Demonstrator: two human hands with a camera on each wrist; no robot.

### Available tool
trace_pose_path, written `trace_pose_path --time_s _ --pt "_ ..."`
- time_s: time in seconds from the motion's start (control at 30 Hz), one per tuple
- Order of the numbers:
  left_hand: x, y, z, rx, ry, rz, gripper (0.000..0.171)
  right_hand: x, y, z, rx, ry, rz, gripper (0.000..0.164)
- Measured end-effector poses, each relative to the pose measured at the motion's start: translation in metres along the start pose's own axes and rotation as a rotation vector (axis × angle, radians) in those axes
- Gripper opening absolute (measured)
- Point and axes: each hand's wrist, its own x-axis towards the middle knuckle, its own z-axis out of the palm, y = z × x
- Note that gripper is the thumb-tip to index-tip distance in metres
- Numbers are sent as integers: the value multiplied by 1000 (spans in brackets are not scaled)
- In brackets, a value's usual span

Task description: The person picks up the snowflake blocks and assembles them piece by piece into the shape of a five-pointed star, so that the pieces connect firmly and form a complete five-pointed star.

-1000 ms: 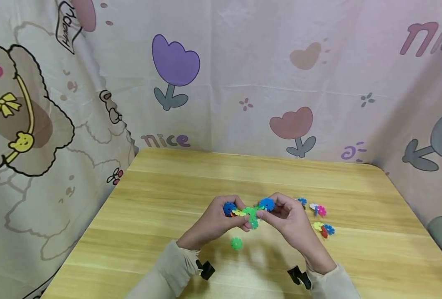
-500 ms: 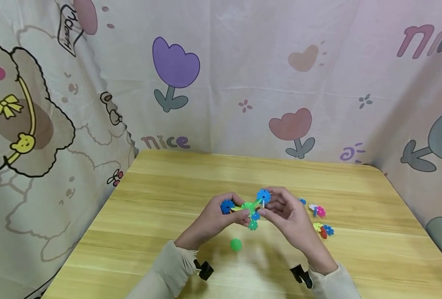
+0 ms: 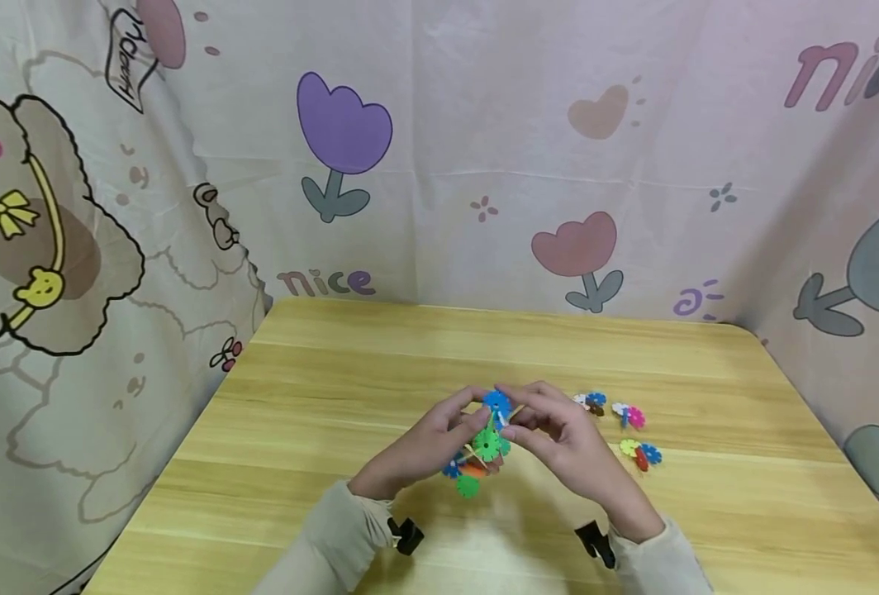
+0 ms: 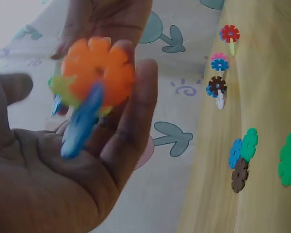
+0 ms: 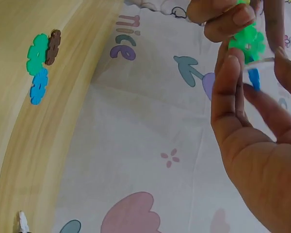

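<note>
In the head view, both hands hold one cluster of interlocking notched plastic discs above the table. My left hand (image 3: 410,446) has its thumb against the cluster's green disc (image 3: 487,445). My right hand (image 3: 569,434) pinches at the upper part, close to a blue disc (image 3: 496,402). The right wrist view shows a thin white piece (image 5: 262,62) seen edge-on at its fingertips, above a blue piece (image 5: 253,78). An orange disc (image 4: 99,70) with a blurred blue disc (image 4: 82,121) juts over the left palm in the left wrist view. The cluster's centre is partly covered by fingers.
A single green disc (image 3: 468,486) lies in front of the hands. To the right on the wooden table (image 3: 707,496) are small joined sets, one yellow, red and blue (image 3: 641,454), another white and pink (image 3: 628,415). A green, blue and brown set (image 4: 242,158) lies beyond the green disc.
The cluster has been turned: its right blue disc moved left to top centre, its left one sank lower. My right hand moved left towards my left hand. A white, blue and brown set came into view.
</note>
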Motion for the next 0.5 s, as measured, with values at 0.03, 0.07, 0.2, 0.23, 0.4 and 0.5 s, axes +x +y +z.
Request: trace_pose_path --time_s 0.03,0.07,0.2,0.23,0.4,0.5 --pt "1 -1 2 -3 -2 -3 38 0 0 1 -10 -3 -10 43" --pt "1 -1 3 3 3 -4 39 0 1 3 -25 -3 -18 42" --pt "2 -1 6 60 68 -33 39 2 3 9 -130 22 -50 41" --pt "2 -1 6 76 85 -44 38 3 4 10 -174 33 -57 41" --pt "1 -1 1 152 155 -94 39 6 14 8 -357 89 -16 25" --pt "1 -2 -2 169 184 -101 40 7 27 5 -436 29 124 8"
